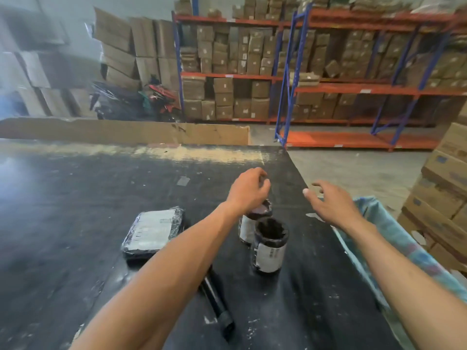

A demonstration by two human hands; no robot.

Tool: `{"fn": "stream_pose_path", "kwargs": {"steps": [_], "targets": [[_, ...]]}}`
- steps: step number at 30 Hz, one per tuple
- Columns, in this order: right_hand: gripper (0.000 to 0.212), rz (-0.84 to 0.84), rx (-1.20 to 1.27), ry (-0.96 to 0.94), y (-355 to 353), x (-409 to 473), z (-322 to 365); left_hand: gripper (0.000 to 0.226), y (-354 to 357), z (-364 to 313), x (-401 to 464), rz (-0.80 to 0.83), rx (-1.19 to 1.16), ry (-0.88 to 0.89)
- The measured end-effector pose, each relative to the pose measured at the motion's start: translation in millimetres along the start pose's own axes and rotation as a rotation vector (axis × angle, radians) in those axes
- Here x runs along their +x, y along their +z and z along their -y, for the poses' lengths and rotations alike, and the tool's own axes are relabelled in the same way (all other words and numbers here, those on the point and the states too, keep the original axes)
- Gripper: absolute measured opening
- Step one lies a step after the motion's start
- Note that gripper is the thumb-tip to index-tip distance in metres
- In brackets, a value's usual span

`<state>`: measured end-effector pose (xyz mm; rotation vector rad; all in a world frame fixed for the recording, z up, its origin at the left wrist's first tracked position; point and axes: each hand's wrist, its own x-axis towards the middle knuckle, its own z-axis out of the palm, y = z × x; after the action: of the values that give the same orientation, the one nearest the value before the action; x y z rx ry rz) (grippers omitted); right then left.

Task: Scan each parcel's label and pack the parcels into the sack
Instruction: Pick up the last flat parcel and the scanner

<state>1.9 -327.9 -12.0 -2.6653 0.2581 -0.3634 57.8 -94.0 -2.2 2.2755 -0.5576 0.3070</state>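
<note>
Left hand (249, 189) loosely curled, nothing pinched, hovering just above the far can (254, 223); right hand (331, 204) spread and empty, beside the sack (394, 231) rim. Risk: clipping either upright can with the left wrist, toppling the near can (270, 248) toward the table (75, 210) edge. Both cans black-wrapped, white labels facing forward. Flat parcel (153, 231) left of the forearm, shiny film, label up. Scanner (217, 306) under the forearm.

A black, scuffed counter (75, 223) fills the foreground. Behind it stand orange-and-blue racks (290, 79) packed with cardboard boxes (222, 97). Left of the racks, more cartons (131, 51) lean stacked against a pale wall (75, 6). The concrete floor (353, 168) lies right of the counter.
</note>
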Motion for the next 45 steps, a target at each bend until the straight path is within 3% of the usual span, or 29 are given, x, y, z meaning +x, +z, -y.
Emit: {"fn": "stream_pose_path", "kwargs": {"steps": [8,14,20,29,33,36,38,45], "targets": [[0.055,0.129,-0.022,-0.192,42.1,-22.8,126.8,0.048,-80.9,128.7,-53.7,-0.012,0.168,-0.366],[0.058,0.373,-0.108,-0.308,103.0,-52.5,172.0,0.053,-101.2,192.7,-104.3,0.004,0.26,-0.572],[0.065,0.643,-0.145,-0.224,156.0,-83.9,180.7,0.067,-103.6,225.8,-130.5,0.101,0.419,-0.728],[0.08,0.739,0.035,0.066,168.6,-112.3,181.7,0.132,-125.2,257.0,-120.6,0.18,0.04,-0.899],[0.088,0.886,0.274,0.167,172.3,-119.8,173.0,0.143,-119.4,256.8,-131.7,0.159,-0.011,-0.933],[0.082,0.943,0.576,0.264,180.0,-129.4,166.6,0.141,-117.4,254.5,-142.4,0.107,-0.111,-0.901],[0.084,0.924,0.69,0.3,184.2,-135.8,164.2,0.125,-114.3,249.5,-147.1,0.006,-0.178,-0.856],[0.056,0.797,0.758,0.29,184.9,-144.0,164.7,0.087,-112.9,235.7,-154.2,-0.145,-0.395,-0.751]]}}
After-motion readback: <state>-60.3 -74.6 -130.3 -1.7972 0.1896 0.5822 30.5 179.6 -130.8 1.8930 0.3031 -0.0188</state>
